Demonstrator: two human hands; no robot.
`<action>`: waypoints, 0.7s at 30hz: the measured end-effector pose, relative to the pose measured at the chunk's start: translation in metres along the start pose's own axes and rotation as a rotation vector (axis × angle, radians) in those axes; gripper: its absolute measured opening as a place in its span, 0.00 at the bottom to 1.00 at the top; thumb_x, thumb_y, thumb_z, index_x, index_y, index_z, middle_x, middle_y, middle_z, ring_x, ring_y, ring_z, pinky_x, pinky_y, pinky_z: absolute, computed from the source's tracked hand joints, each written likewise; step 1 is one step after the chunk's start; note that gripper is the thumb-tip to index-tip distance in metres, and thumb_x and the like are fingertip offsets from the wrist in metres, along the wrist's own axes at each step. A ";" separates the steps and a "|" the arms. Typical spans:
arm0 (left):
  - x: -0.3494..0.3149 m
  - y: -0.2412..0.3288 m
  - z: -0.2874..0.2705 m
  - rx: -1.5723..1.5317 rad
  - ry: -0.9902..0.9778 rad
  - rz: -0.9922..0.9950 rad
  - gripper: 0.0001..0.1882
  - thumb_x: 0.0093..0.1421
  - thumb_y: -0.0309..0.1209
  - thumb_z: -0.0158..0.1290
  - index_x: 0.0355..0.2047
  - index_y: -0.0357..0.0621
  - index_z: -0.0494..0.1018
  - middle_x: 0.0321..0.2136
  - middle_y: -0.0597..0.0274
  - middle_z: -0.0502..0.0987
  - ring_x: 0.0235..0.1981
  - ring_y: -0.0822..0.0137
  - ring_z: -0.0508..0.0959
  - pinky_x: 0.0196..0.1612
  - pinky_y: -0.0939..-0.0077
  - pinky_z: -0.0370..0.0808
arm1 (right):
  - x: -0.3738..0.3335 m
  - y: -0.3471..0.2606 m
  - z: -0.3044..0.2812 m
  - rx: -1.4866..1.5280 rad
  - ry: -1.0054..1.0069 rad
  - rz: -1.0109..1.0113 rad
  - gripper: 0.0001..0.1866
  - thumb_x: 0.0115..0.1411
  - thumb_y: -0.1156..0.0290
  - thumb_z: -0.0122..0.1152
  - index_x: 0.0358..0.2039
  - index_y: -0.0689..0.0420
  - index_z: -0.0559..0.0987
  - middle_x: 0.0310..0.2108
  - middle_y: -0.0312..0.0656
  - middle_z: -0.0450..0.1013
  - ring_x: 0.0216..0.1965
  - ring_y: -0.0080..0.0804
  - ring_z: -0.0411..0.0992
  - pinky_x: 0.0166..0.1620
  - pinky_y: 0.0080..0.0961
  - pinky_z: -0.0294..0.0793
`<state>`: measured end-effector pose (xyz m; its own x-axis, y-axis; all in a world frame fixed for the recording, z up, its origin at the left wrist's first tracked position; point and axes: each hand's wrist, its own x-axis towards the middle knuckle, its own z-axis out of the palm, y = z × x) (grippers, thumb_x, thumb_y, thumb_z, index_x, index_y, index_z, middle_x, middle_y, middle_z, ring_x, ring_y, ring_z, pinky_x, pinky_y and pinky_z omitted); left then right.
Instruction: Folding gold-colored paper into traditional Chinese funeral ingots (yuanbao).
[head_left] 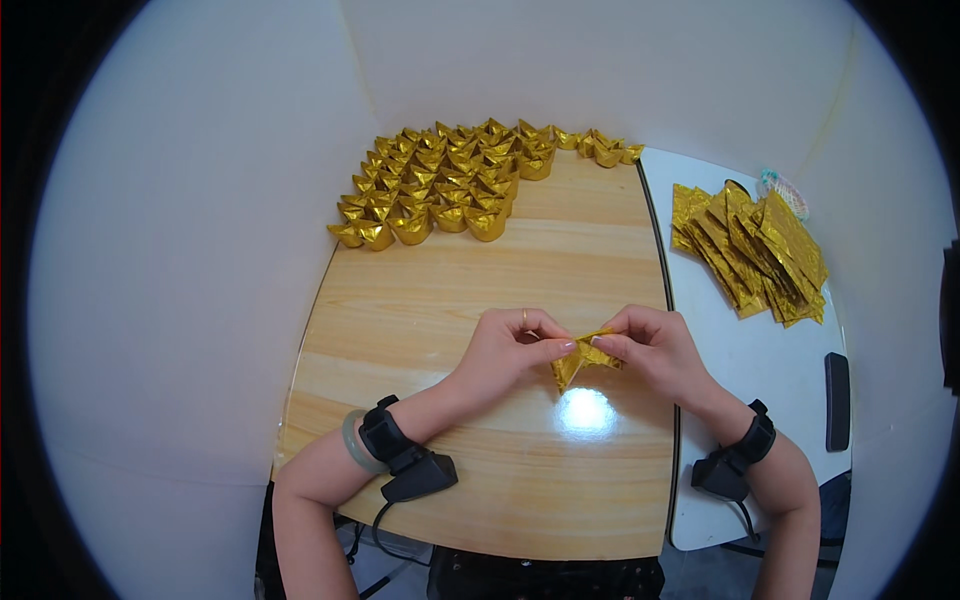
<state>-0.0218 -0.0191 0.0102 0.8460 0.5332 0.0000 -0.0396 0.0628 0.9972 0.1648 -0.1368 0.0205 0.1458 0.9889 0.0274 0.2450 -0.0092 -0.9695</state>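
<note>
One gold foil-paper piece (567,372), apparently at the folding step, sits above the wood-grain worktop (430,300), pinched by both your left grip (512,340) and right grip (656,345), the next move likely calling for even thumb pressure along its upper edge.

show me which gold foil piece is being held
The gold foil piece pinched by the left hand and right hand; the others are boat-shaped pieces on the wooden table or flat pieces piled at right.
</note>
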 end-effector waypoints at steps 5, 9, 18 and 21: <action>0.001 0.000 0.000 0.008 0.052 -0.040 0.05 0.57 0.26 0.57 0.31 0.37 0.78 0.28 0.64 0.79 0.31 0.77 0.75 0.37 0.84 0.70 | 0.001 -0.005 0.000 0.066 -0.059 0.138 0.09 0.60 0.71 0.61 0.36 0.66 0.77 0.26 0.34 0.76 0.27 0.16 0.72 0.31 0.13 0.71; 0.003 0.003 0.002 0.016 0.135 -0.110 0.05 0.56 0.26 0.58 0.31 0.36 0.78 0.28 0.62 0.79 0.31 0.76 0.76 0.37 0.83 0.71 | 0.003 -0.005 -0.008 0.088 -0.136 0.136 0.11 0.60 0.74 0.60 0.41 0.66 0.76 0.25 0.35 0.76 0.28 0.17 0.74 0.33 0.14 0.72; 0.007 -0.003 -0.003 0.024 0.041 -0.236 0.07 0.56 0.24 0.58 0.35 0.34 0.79 0.29 0.60 0.80 0.31 0.75 0.77 0.37 0.82 0.73 | 0.004 -0.009 -0.029 0.115 -0.305 0.199 0.24 0.57 0.79 0.60 0.55 0.65 0.67 0.30 0.38 0.77 0.30 0.20 0.75 0.36 0.17 0.74; 0.007 -0.006 -0.003 0.328 0.039 -0.164 0.07 0.56 0.24 0.57 0.35 0.33 0.79 0.28 0.60 0.80 0.32 0.75 0.77 0.35 0.82 0.74 | 0.003 -0.008 -0.033 -0.060 -0.249 0.129 0.27 0.55 0.79 0.62 0.55 0.63 0.68 0.34 0.40 0.76 0.29 0.22 0.75 0.36 0.18 0.74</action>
<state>-0.0175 -0.0133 0.0037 0.8061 0.5702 -0.1584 0.2726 -0.1201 0.9546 0.1953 -0.1387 0.0361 -0.0591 0.9848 -0.1630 0.2967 -0.1386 -0.9449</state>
